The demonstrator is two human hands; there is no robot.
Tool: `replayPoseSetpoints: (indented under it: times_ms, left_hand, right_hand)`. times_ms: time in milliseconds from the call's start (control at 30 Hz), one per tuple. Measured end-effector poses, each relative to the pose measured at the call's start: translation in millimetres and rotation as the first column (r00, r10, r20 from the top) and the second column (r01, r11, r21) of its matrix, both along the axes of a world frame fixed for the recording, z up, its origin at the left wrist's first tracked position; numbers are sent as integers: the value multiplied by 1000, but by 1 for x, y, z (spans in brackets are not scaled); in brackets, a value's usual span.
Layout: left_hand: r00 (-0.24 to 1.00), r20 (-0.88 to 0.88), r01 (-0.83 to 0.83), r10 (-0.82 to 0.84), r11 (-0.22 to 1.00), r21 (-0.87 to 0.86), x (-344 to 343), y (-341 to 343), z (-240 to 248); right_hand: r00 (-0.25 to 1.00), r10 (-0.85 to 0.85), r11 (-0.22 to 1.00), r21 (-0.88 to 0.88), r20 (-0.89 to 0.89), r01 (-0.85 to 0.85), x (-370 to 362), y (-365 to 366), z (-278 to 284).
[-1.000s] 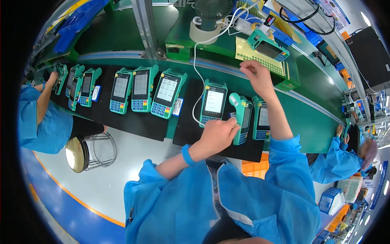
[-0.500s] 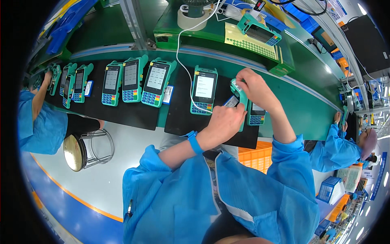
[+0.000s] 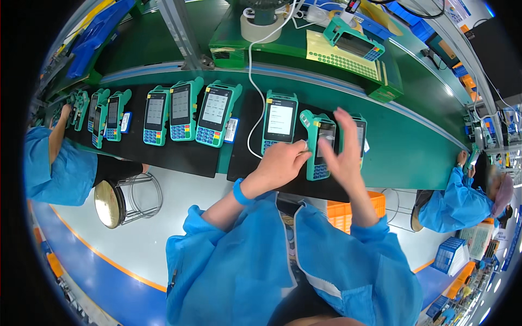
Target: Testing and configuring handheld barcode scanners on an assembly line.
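Note:
A green handheld card terminal (image 3: pixel 321 165) lies face up in front of me, its screen partly behind my right hand. My right hand (image 3: pixel 345 163) hovers over it with spread, slightly blurred fingers, holding nothing. At the terminal's left edge, my left hand (image 3: pixel 280 165) is closed in a pinch. A white cable (image 3: pixel 251 108) runs down from the shelf into this hand; its end is hidden by my fingers. Left of it lies another terminal (image 3: pixel 280 119) with a lit white screen, its keypad partly covered by my left hand. A further terminal (image 3: pixel 360 136) lies just right of my right hand.
Several more terminals (image 3: pixel 217 114) line the black mat to the left, some beside blue-and-white battery packs (image 3: pixel 231 130). A green shelf (image 3: pixel 299 57) stands behind, carrying a tape roll (image 3: pixel 260 28) and a green-dotted sheet (image 3: pixel 342 60). An orange crate (image 3: pixel 340 214) sits below. Co-workers sit at both sides.
The terminal in my hands has been turned from its edge to screen up. My right hand has let go of it and opened. My left hand has moved slightly left and down.

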State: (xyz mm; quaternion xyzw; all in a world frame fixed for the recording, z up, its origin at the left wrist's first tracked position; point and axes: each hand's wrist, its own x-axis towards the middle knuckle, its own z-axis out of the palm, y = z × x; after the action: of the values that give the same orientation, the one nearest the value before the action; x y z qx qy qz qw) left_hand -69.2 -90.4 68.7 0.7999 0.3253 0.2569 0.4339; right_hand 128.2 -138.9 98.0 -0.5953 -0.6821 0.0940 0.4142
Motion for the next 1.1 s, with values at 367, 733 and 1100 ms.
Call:
replayPoseSetpoints:
  times_ms: [367, 733, 1100]
  left_hand:
    - [722, 439, -408, 535, 841, -355, -71, 5, 23]
    - [845, 189, -481, 501, 865, -142, -94, -8, 0]
    - [969, 156, -115, 193, 907, -406, -70, 16, -2]
  right_hand:
    - [968, -214, 966, -119, 133, 230, -39, -33, -29]
    - [997, -13, 989, -144, 78, 24, -115, 13, -48]
    - [984, 55, 978, -191, -168, -88, -95, -29, -48]
